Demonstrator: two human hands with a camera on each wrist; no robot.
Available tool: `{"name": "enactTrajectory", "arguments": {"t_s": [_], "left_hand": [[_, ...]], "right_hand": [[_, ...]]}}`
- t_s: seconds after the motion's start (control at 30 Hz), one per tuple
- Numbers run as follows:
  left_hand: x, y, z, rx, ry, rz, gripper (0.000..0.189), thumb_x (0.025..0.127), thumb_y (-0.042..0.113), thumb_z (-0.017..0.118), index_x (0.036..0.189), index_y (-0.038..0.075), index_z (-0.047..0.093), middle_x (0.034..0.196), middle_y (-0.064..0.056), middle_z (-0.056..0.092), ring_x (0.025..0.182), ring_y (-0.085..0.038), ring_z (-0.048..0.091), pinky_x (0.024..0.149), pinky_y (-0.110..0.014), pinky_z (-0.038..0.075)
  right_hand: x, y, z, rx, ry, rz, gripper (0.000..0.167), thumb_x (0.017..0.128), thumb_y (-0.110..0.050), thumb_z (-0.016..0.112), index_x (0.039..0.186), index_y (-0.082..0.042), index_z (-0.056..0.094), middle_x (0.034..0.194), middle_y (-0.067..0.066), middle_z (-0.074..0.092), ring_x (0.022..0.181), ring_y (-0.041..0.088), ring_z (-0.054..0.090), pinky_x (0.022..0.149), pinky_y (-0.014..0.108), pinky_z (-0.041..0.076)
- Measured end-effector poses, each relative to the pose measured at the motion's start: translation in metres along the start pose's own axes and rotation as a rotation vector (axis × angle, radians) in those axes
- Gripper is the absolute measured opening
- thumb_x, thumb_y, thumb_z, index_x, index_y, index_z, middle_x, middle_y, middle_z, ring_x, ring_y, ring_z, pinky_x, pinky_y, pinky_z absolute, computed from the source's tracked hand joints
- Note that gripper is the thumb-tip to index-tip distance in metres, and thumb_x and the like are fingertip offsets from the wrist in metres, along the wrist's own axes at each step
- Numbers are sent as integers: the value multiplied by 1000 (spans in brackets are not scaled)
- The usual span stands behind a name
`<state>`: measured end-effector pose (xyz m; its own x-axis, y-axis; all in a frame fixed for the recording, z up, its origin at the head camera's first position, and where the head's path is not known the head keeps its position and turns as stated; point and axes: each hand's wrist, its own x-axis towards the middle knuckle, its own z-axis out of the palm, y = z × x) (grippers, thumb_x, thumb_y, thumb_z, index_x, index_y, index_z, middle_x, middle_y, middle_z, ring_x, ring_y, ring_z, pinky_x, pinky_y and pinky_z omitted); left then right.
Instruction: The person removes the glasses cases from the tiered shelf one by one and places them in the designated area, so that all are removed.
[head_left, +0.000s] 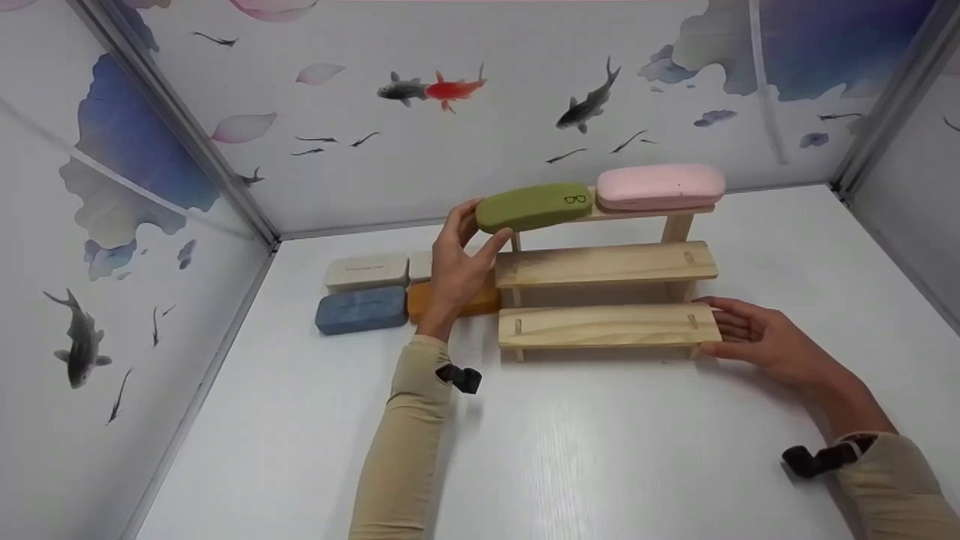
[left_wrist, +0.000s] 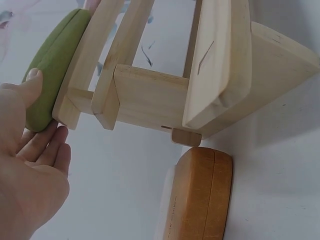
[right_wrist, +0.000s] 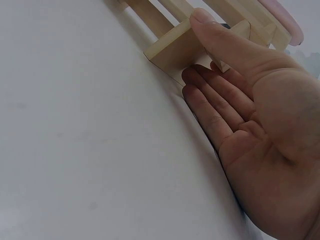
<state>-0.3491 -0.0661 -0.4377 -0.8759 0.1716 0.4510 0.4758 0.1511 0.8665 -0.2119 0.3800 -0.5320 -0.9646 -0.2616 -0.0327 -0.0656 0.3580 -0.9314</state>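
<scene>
Red fish (head_left: 454, 91) painted on the back wall (head_left: 337, 187); grey post (head_left: 178, 120) at left; white table (head_left: 585, 450) below.

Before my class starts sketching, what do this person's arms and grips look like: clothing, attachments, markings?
The left sleeve and right sleeve are long and beige, the left one creased near its cuff. One small black device sits at the left wrist, another black device at the right. The left grip and right grip are ungloved hands.
</scene>
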Motion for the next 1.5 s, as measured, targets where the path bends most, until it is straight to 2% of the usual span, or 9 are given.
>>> {"name": "enactTrajectory", "arguments": {"t_s": [0.23, 0.4, 0.73, 0.93, 1.03, 1.17, 1.27, 1.37, 1.5], "left_hand": [[-8, -1, -8, -2, 14, 31, 63, 99, 31, 82, 153, 12, 55, 146, -5, 69, 139, -18, 64, 125, -37, 47], [-15, -2, -14, 11, 27, 44, 62, 99, 32, 82, 152, 13, 56, 146, -3, 69, 139, -16, 64, 124, -35, 48], [-26, -4, -24, -21, 51, 55, 61, 96, 26, 86, 150, 14, 60, 143, -4, 72, 135, -19, 67, 123, -38, 48], [-34, -7, -31, -75, 65, 29, 59, 94, 24, 87, 146, 13, 62, 138, -4, 75, 132, -19, 69, 101, -41, 65], [-37, -7, -36, -87, 69, 22, 58, 94, 22, 88, 146, 14, 62, 137, -3, 76, 131, -18, 69, 93, -40, 67], [-41, -6, -43, -71, 88, 17, 58, 93, 23, 89, 144, 15, 63, 138, -2, 76, 130, -17, 70, 93, -42, 66], [-44, -6, -49, -72, 99, 18, 57, 92, 23, 90, 142, 15, 64, 137, -2, 76, 130, -19, 70, 97, -41, 65], [-47, -7, -55, -91, 102, 24, 57, 91, 22, 90, 141, 13, 65, 136, -4, 76, 129, -21, 70, 104, -35, 62], [-52, -9, -64, -93, 114, 11, 56, 90, 24, 91, 139, 14, 66, 135, -3, 77, 128, -21, 71, 116, -35, 55]], "right_hand": [[0, 0, 0, 31, -9, -40, 79, 101, -13, 78, 167, 1, 35, 149, -11, 62, 129, -7, 64, 100, 16, 58], [0, 0, -1, 34, -20, -74, 75, 102, -10, 76, 165, 1, 38, 147, -11, 64, 130, -6, 64, 99, 18, 60], [2, 5, -2, 29, -18, -60, 77, 101, -12, 78, 166, 2, 37, 145, -15, 63, 129, -6, 64, 100, 18, 59], [2, 4, -2, 17, -9, -37, 78, 101, -16, 79, 166, 0, 38, 147, -12, 63, 129, -7, 64, 99, 17, 59], [2, 3, -2, 2, -8, -26, 79, 101, -18, 79, 166, -2, 38, 151, -6, 61, 129, -8, 63, 100, 16, 59], [2, 1, -1, -9, -7, -28, 78, 102, -18, 79, 167, -3, 37, 153, -2, 60, 129, -8, 63, 100, 16, 58], [1, -1, 0, -1, -5, -35, 77, 102, -16, 77, 167, -2, 37, 152, -5, 60, 128, -8, 63, 99, 16, 58], [1, -2, 1, 11, -1, -40, 76, 102, -13, 77, 166, -1, 37, 149, -10, 60, 127, -8, 64, 98, 15, 59], [1, -1, 1, 19, -1, -43, 77, 102, -13, 77, 166, 1, 37, 147, -12, 61, 127, -8, 64, 99, 15, 58]]}}
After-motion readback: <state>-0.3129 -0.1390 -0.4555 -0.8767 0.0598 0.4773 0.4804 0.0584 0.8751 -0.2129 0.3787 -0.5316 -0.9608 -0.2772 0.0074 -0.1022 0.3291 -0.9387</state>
